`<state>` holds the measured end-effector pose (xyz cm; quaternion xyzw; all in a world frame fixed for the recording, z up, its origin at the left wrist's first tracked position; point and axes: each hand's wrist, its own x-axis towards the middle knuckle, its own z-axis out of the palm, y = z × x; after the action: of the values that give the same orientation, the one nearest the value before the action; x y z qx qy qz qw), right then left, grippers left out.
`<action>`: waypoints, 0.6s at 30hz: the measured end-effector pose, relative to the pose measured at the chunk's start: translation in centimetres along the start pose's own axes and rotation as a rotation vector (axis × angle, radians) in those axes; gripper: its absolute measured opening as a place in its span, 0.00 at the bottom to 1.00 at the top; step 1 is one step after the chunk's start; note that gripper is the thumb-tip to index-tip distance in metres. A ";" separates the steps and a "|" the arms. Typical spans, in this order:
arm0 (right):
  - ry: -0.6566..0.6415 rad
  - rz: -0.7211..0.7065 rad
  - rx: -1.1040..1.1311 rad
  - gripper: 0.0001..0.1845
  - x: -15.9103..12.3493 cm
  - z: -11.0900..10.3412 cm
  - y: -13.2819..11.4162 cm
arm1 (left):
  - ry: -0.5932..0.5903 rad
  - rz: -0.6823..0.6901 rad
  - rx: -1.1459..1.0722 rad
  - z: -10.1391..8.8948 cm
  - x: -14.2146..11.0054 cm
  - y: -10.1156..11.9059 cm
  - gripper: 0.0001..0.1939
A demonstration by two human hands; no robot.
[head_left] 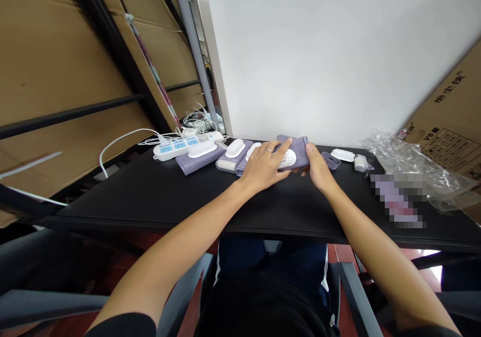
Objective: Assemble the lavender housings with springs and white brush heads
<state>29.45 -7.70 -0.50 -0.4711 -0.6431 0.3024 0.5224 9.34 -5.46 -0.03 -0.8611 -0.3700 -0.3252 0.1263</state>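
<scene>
A light purple flat case (300, 149) with a round white disc (288, 159) on its face is held between my two hands, slightly raised at its right side. My right hand (318, 166) grips its right end, thumb on top and fingers underneath. Across its left part lies my left hand (263, 164), a ring on one finger, index finger towards the far edge and thumb by the near edge. Left of that hand are more purple pieces: one with a white oval pad (235, 148), and a purple block (201, 160) topped by another white oval pad (203, 149).
A white power strip (180, 145) with tangled cables is at the back left of the black table (150, 191). On the right are a small purple holder (331, 160), a white oval piece (342, 155), a small white roll (361, 163), crumpled clear plastic (409, 161) and a cardboard box (451, 111).
</scene>
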 end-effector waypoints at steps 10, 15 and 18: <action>-0.006 0.012 0.003 0.39 0.2 -0.5 -0.5 | -0.053 -0.108 -0.206 -0.3 0.3 -0.3 0.46; 0.009 -0.003 -0.007 0.43 0.3 -1.3 -0.8 | 0.019 -0.267 -0.556 0.3 0.6 -1.2 0.52; 0.049 -0.017 -0.071 0.42 0.2 -1.7 -1.0 | 0.045 -0.371 -0.826 1.3 1.1 -2.2 0.47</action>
<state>30.78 -8.08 0.92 -0.4912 -0.6445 0.2632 0.5235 8.89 -2.75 -0.32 -0.7512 -0.3543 -0.4813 -0.2804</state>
